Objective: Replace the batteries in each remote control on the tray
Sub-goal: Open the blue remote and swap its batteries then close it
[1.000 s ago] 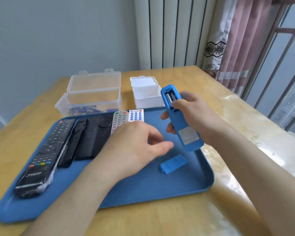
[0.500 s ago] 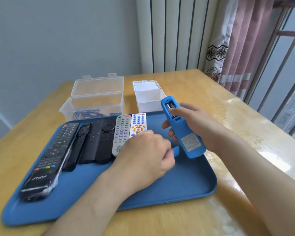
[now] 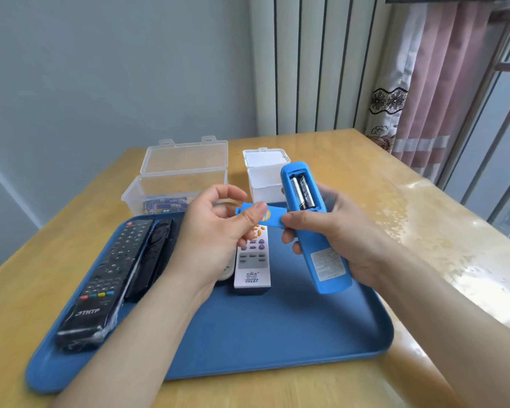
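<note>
My right hand point(image 3: 339, 234) grips a blue remote point(image 3: 315, 228) back side up above the blue tray point(image 3: 277, 343). Its battery bay is uncovered, and two batteries point(image 3: 302, 192) lie in it. My left hand point(image 3: 215, 228) pinches the blue battery cover point(image 3: 273, 217) between thumb and fingers, just left of the remote. On the tray's left half lie a large black remote point(image 3: 106, 278), slimmer black remotes point(image 3: 153, 254) and a white remote point(image 3: 252, 263), partly hidden behind my left hand.
Behind the tray stands a clear plastic box point(image 3: 177, 178) with its lid up and blue batteries point(image 3: 165, 205) inside. A small white box point(image 3: 264, 178) with its lid up stands next to it. The wooden table point(image 3: 424, 219) ends at a curtain and window on the right.
My left hand reached down to the tray, picked up the blue cover and lifted it beside the remote. The right hand raised the remote a little.
</note>
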A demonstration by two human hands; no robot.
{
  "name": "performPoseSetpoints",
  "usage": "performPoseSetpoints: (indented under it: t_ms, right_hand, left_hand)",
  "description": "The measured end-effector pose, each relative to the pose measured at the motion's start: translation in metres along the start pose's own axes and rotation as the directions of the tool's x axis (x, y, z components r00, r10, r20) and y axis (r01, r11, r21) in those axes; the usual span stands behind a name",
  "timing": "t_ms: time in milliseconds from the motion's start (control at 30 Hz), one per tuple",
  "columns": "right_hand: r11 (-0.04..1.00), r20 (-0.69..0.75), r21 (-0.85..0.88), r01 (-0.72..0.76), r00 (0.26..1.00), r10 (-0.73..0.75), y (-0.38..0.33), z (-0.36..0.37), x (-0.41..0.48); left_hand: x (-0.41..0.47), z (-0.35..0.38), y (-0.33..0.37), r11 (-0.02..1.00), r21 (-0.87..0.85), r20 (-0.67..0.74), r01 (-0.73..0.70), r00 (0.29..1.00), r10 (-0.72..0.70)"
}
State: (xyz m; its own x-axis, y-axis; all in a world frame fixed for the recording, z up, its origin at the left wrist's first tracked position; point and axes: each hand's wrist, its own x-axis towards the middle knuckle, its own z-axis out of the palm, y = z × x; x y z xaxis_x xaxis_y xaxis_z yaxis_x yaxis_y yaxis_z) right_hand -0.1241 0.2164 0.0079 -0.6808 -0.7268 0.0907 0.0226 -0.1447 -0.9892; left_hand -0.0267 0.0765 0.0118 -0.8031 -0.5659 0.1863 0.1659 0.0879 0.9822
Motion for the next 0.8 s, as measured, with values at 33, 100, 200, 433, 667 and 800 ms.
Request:
performPoseSetpoints:
  t_ms: [33, 100, 200, 433, 667, 800]
  right_hand:
    - [1.000, 0.002, 0.019, -0.005, 1.000, 0.005, 0.000, 0.002, 0.000]
    - [0.992, 0.019, 0.099, -0.074, 0.997, 0.072, 0.000, 0.005, -0.001]
    - [0.973, 0.077, 0.129, -0.191, 0.980, 0.182, -0.001, 0.007, -0.002]
    - [0.986, 0.194, -0.010, -0.168, 0.967, 0.167, 0.001, 0.012, -0.005]
    - [0.987, 0.188, -0.041, -0.155, 0.969, 0.160, -0.001, 0.015, -0.007]
    - [0.988, 0.178, -0.053, -0.148, 0.972, 0.155, -0.002, 0.014, -0.007]
  left_hand:
    - [0.000, 0.000, 0.000, 0.999, -0.008, -0.041, -0.032, 0.999, 0.032]
    - [0.002, -0.003, 0.001, 0.994, -0.045, -0.104, -0.096, 0.990, 0.091]
    - [0.004, -0.007, 0.003, 0.982, -0.131, -0.104, -0.140, 0.987, 0.127]
    - [-0.004, 0.000, 0.007, 0.982, -0.003, 0.029, -0.190, 0.981, 0.190]
    - [-0.006, 0.001, 0.010, 0.967, 0.045, 0.065, -0.250, 0.967, 0.247]
    - [-0.006, 0.000, 0.010, 0.973, 0.037, 0.079, -0.229, 0.971, 0.225]
